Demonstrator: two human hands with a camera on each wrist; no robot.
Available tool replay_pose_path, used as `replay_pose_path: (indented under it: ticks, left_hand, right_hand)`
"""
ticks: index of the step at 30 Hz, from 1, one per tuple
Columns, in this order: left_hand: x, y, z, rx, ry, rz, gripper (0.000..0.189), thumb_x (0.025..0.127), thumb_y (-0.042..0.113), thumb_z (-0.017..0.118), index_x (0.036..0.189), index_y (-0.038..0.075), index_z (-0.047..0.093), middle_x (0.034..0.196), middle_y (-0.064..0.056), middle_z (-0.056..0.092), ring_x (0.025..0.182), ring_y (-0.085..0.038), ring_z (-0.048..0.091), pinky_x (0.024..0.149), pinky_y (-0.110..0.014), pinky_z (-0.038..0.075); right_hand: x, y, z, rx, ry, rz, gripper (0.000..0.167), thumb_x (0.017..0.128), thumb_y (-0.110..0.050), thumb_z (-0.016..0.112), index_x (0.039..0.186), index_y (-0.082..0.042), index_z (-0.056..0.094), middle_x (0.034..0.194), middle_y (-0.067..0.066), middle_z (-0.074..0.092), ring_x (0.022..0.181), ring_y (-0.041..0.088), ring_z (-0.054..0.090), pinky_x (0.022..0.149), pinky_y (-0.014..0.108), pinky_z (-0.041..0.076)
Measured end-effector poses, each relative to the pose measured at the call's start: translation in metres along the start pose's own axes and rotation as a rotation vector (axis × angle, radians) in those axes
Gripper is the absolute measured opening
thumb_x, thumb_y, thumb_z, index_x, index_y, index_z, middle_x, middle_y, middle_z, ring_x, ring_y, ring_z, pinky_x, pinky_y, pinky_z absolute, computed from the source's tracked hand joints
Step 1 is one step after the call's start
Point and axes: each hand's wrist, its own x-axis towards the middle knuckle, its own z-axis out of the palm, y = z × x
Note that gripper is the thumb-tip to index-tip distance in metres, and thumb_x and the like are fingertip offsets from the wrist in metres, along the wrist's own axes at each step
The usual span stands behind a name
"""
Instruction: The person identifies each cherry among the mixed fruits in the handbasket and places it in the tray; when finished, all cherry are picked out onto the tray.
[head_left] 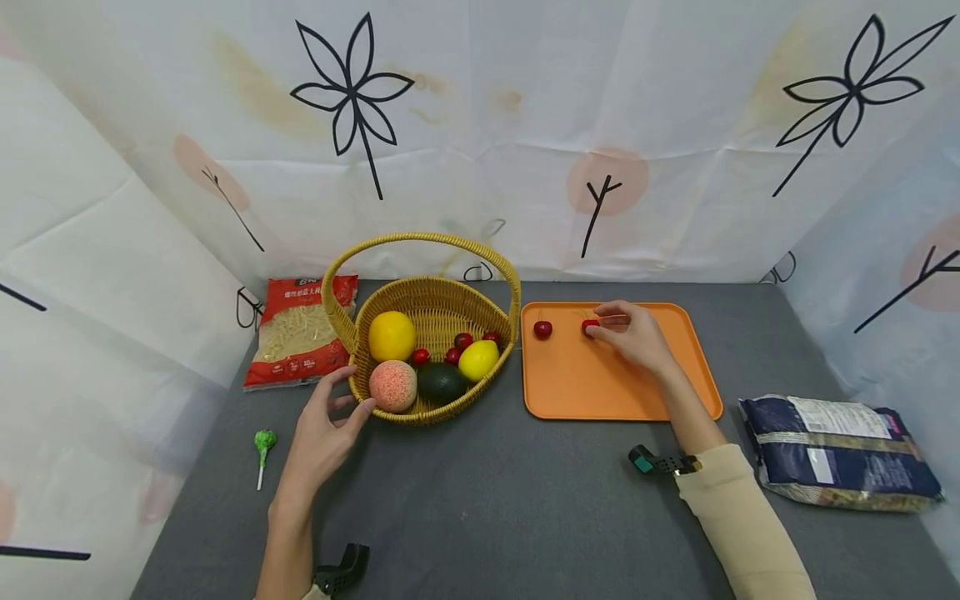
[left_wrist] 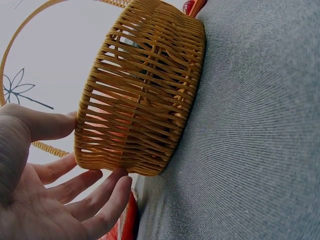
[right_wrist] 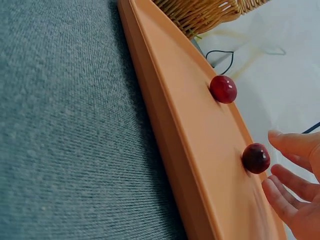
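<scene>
A yellow wicker basket (head_left: 442, 287) with a tall handle holds a peach (head_left: 393, 387), an orange-yellow fruit (head_left: 392, 336), a lemon (head_left: 478, 361), an avocado (head_left: 442, 383) and several small red fruits. My left hand (head_left: 324, 429) holds the basket's left end, the thumb on its rim and the fingers against the woven wall. On the orange tray (head_left: 600, 392) lie two dark red cherries, one cherry (head_left: 543, 330) on the left and one cherry (right_wrist: 256, 158) by my right hand (head_left: 633, 337). The right thumb and fingers stand spread around that second cherry, with a gap showing in the right wrist view.
A red pasta bag (head_left: 296, 333) lies behind and left of the basket. A green-wrapped lollipop (head_left: 264, 446) is at the left. A dark blue package (head_left: 840, 454) lies right of the tray. White patterned cloth (head_left: 480, 125) walls the grey table (head_left: 480, 508).
</scene>
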Motion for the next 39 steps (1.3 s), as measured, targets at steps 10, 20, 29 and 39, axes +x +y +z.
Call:
replay_pose_path:
  ticks: [10,20,29,39]
  left_hand:
    - [0.001,0.0,0.0,-0.002,-0.005,-0.008,0.066,0.106,0.032,0.073,0.161,0.013,0.042,0.169,-0.016,0.044,0.141,-0.045,0.062,0.111,-0.061,0.058]
    - [0.0,0.0,0.0,-0.001,-0.004,-0.012,0.067,0.106,0.032,0.073,0.162,0.014,0.042,0.169,-0.016,0.043,0.141,-0.044,0.062,0.11,-0.061,0.058]
    - [0.001,0.001,0.0,-0.002,-0.013,-0.017,0.067,0.106,0.034,0.072,0.162,0.014,0.042,0.17,-0.016,0.042,0.142,-0.044,0.062,0.111,-0.061,0.058]
    - [0.0,0.002,0.0,-0.002,-0.01,-0.014,0.067,0.106,0.034,0.072,0.162,0.014,0.042,0.17,-0.016,0.042,0.142,-0.044,0.062,0.111,-0.061,0.058]
  right_hand:
    - [-0.019,-0.023,-0.002,0.083,0.04,-0.117,0.04,0.103,-0.023,0.077,0.134,0.001,0.068,0.134,0.023,0.072,0.12,0.025,0.075,0.089,0.008,0.057]
    - [-0.042,-0.073,0.017,0.241,0.045,-0.373,0.024,0.098,-0.001,0.078,0.119,0.006,0.071,0.117,0.029,0.071,0.1,0.002,0.07,0.09,0.014,0.061]
    - [-0.06,-0.122,0.055,0.286,-0.136,-0.488,0.023,0.098,-0.002,0.078,0.12,-0.001,0.072,0.118,0.021,0.074,0.104,0.011,0.072,0.095,0.027,0.064]
    - [-0.036,-0.155,0.106,0.294,-0.301,-0.457,0.03,0.099,-0.01,0.08,0.126,-0.002,0.07,0.123,0.014,0.073,0.116,0.037,0.072,0.103,0.05,0.064]
